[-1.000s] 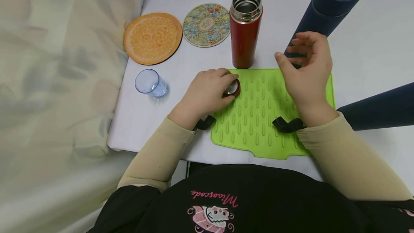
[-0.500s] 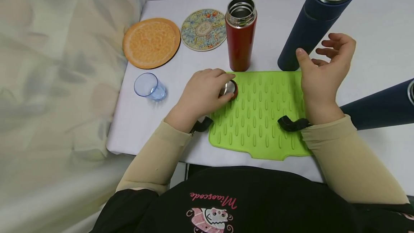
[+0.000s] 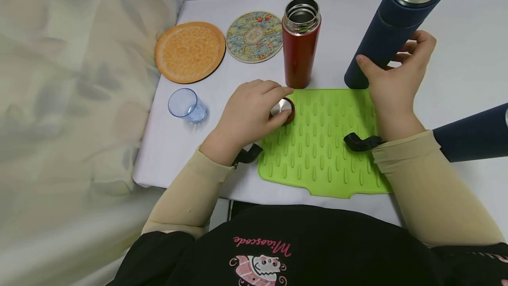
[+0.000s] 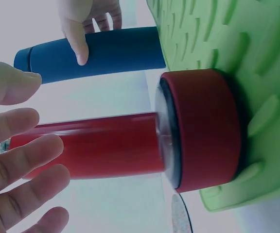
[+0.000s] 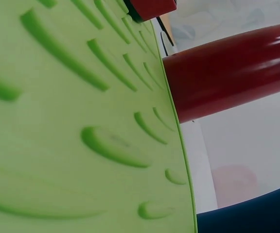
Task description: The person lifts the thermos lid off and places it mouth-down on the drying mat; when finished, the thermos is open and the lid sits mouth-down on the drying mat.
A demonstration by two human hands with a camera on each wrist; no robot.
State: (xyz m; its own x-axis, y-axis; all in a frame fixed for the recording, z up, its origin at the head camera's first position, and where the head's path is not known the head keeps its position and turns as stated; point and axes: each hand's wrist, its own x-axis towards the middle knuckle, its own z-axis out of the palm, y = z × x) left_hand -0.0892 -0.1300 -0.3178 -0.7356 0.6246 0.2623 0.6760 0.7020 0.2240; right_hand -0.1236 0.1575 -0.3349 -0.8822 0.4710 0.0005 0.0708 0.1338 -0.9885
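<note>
On the bumpy green mat (image 3: 321,153) lies a small red bottle cap (image 4: 208,131) with a silver top. My left hand (image 3: 252,111) hovers over it, thumb and fingers spread; the left wrist view shows a gap between them and the cap. A tall navy thermos (image 3: 382,34) with a steel-topped lid stands upright behind the mat's right part. Around its lower half my right hand (image 3: 398,85) has its thumb in front and fingers behind, partly hidden. The red thermos (image 3: 300,58) stands uncapped behind the mat, its steel mouth exposed.
A second navy bottle (image 3: 474,133) lies on its side at the right, partly beyond the right forearm. A small blue glass (image 3: 187,105) stands at the left. An orange round mat (image 3: 190,52) and a patterned coaster (image 3: 254,36) lie behind it.
My right hand moved right, away from the navy thermos's front, then came round its right side, thumb in front and fingers behind. The left hand stayed over the red cap, barely moving.
</note>
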